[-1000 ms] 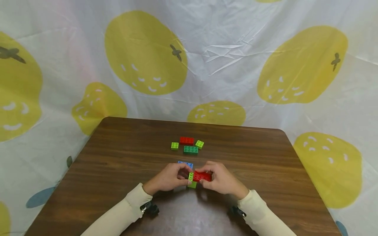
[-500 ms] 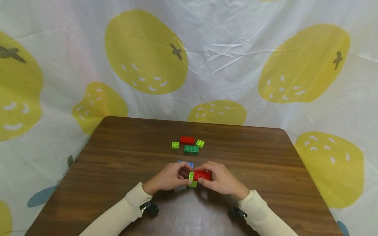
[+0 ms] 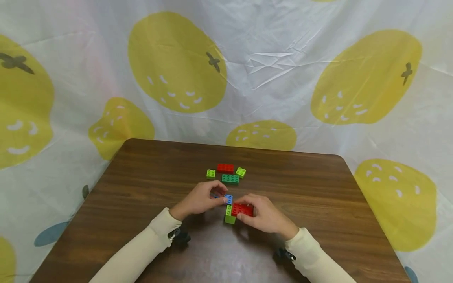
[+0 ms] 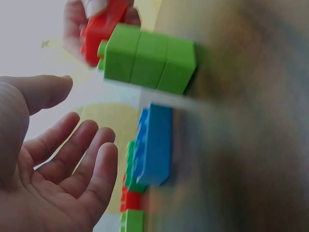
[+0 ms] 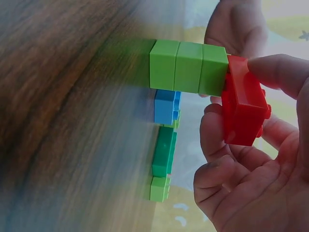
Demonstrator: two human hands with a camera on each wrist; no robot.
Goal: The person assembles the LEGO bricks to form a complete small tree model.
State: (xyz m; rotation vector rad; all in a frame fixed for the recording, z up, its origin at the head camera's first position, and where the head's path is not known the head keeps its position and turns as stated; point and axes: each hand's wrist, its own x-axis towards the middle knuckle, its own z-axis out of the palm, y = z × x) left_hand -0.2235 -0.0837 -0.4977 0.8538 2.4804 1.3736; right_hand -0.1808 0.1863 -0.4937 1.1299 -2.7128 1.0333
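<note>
Three light green bricks stand as an upright stack point(image 5: 188, 67) on the table. A red brick point(image 5: 244, 106) sits at the top of the stack and overhangs to the right, leaving some green studs bare. My right hand point(image 3: 263, 214) pinches the red brick between thumb and fingers. My left hand point(image 3: 202, 199) is beside a blue brick point(image 4: 157, 145) lying just behind the stack. In the left wrist view its fingers point(image 4: 104, 169) are spread and loosely bent, with a gap between them and the blue brick. The left hand partly hides the blue brick in the head view.
Farther back on the brown table point(image 3: 301, 177) lie a dark green brick point(image 3: 230, 179), another red brick point(image 3: 225, 168) and two small light green bricks, one left point(image 3: 210, 173) and one right point(image 3: 241, 172). A curtain point(image 3: 262, 94) with yellow fruit prints hangs behind the table.
My left hand has let go of the green stack and moved forward to the blue brick. My right hand keeps its hold on the red brick, nearly still.
</note>
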